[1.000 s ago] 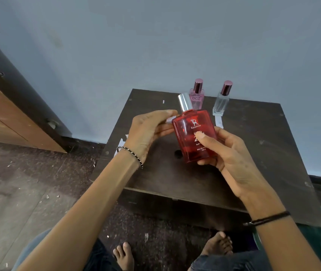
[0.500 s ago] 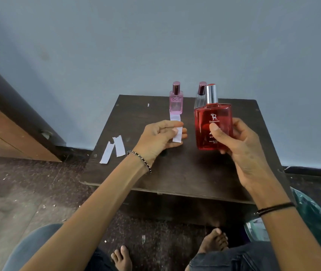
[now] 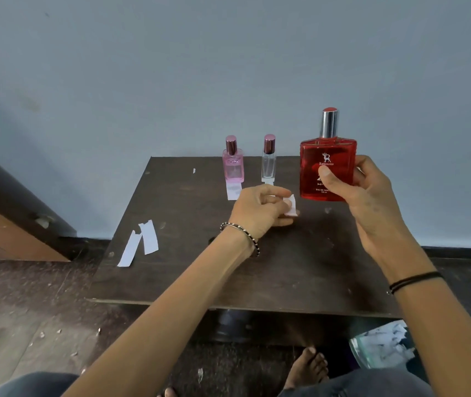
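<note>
**Blue-grey wall (image 3: 228, 67), dark table (image 3: 300, 267): bottle held up, strip pinched**

Low wooden table set against the wall, top scuffed. Right hand (image 3: 372, 204) grips the red perfume bottle (image 3: 327, 167) upright, clear above the table's far right part. The thumb lies across the front label and the fingers (image 3: 361, 171) curl round the far side. Left hand (image 3: 257, 213) sits low over mid-table with its fingers curled in, pinching a small white paper strip (image 3: 291, 206) at the tips. Whether the knuckles touch the wood, cannot tell. At the back edge stand a pink bottle (image 3: 233, 167) and a clear bottle (image 3: 268, 164), near each other and apart. Two loose strips (image 3: 142, 242) lie at the left edge.
</note>
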Demonstrator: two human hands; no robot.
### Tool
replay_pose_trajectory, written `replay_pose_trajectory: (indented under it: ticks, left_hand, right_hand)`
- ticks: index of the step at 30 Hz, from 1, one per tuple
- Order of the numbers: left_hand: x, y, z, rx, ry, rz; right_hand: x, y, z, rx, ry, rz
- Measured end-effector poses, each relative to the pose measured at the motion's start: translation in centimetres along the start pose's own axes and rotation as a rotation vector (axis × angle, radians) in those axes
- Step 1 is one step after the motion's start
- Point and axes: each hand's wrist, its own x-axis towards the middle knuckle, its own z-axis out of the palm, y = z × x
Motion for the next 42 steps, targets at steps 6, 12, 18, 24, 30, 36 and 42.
replay_pose_trajectory:
  ticks: [6, 12, 18, 24, 30, 36, 42]
  left_hand:
    - [2.6, -0.3, 3.1, 0.059, 0.154, -0.043]
    - [4.9, -0.1, 5.2, 0.108, 0.163, -0.033]
    - [5.8, 0.7, 6.4, 0.024, 0.129, -0.103]
    - [6.7, 0.9, 6.6, 0.081, 0.157, -0.12]
    - [7.6, 1.3, 7.1, 0.245, 0.206, -0.049]
    - [7.8, 1.9, 7.6, 0.375, 0.212, -0.046]
    - [8.1, 2.3, 7.2, 0.392, 0.208, -0.064]
  right_hand:
    - [3.3, 0.2, -1.2, -0.052, -0.021, -0.016]
    - [5.6, 0.6, -1.8, -0.092, -0.102, -0.041]
    - [7.1, 0.9, -2.0, -0.047, -0.142, -0.068]
    - [8.0, 2.0, -2.0, -0.027, -0.181, -0.059]
    - [8.4, 3.0, -2.2, 0.008, -0.241, -0.048]
    - [8.6, 3.3, -2.7, 0.017, -0.279, -0.043]
    - [8.6, 3.7, -2.7, 0.021, -0.291, -0.042]
